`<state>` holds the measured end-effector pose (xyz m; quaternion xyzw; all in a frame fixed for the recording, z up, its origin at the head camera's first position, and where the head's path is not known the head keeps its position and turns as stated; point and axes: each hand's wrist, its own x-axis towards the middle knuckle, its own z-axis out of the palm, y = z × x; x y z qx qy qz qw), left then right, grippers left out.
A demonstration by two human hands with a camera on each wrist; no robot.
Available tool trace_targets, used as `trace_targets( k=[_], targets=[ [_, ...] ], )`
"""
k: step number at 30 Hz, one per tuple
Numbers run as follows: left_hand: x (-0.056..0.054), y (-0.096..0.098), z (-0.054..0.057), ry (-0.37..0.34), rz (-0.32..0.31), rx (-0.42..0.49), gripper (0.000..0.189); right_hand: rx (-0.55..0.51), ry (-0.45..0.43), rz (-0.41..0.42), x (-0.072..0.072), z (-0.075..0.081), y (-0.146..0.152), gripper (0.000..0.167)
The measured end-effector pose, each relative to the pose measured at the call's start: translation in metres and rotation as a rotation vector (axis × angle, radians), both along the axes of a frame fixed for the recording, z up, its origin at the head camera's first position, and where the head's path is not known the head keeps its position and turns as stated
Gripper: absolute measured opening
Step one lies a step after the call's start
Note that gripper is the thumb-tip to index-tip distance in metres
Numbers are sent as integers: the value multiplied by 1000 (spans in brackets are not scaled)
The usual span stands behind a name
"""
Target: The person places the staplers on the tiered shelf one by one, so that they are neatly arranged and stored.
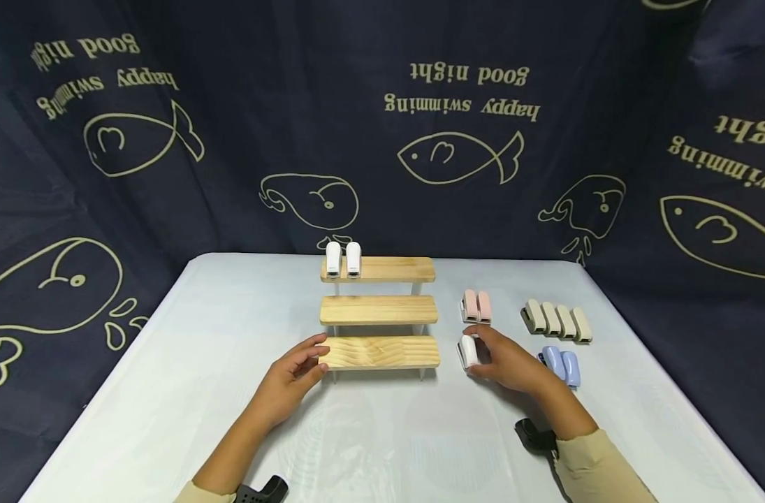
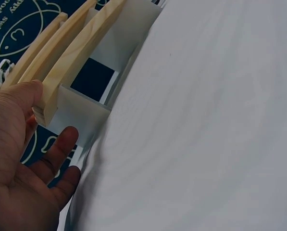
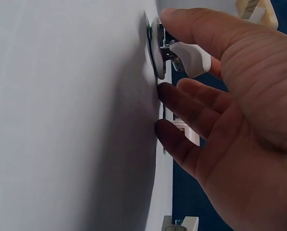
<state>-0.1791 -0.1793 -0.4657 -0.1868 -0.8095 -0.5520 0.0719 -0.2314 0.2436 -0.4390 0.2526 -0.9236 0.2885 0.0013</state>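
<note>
My left hand (image 1: 288,384) holds the left end of the lowest plank of a three-tier wooden display rack (image 1: 379,353). In the left wrist view its thumb lies along the plank's end, the index finger is mostly hidden behind it and the other fingers hang free. Right of the rack, my right hand (image 1: 504,360) grips a small white stapler (image 1: 468,351) between thumb and fingers, low over the table. The right wrist view shows this stapler (image 3: 191,58) side-on, its base close to the cloth. Two more white staplers (image 1: 334,258) stand side by side at the left of the top tier.
Two pink staplers (image 1: 476,306) stand just beyond my right hand. Several cream staplers (image 1: 558,321) form a row farther right, with two blue staplers (image 1: 561,365) nearer, beside my right forearm. A dark printed curtain (image 1: 369,126) hangs behind the white table (image 1: 168,433).
</note>
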Motion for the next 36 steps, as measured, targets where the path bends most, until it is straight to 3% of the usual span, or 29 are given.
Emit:
trace_targets(
  k=[18, 26, 36],
  targets=[
    [1, 0, 1, -19, 5, -15, 34, -38, 39, -25, -4, -3, -2, 60],
    [3, 2, 1, -27, 10, -3, 33, -154, 0, -16, -3, 3, -1, 61],
    [1, 1, 2, -1, 23, -14, 33, -221, 98, -26, -2, 22, -5, 62]
  ],
)
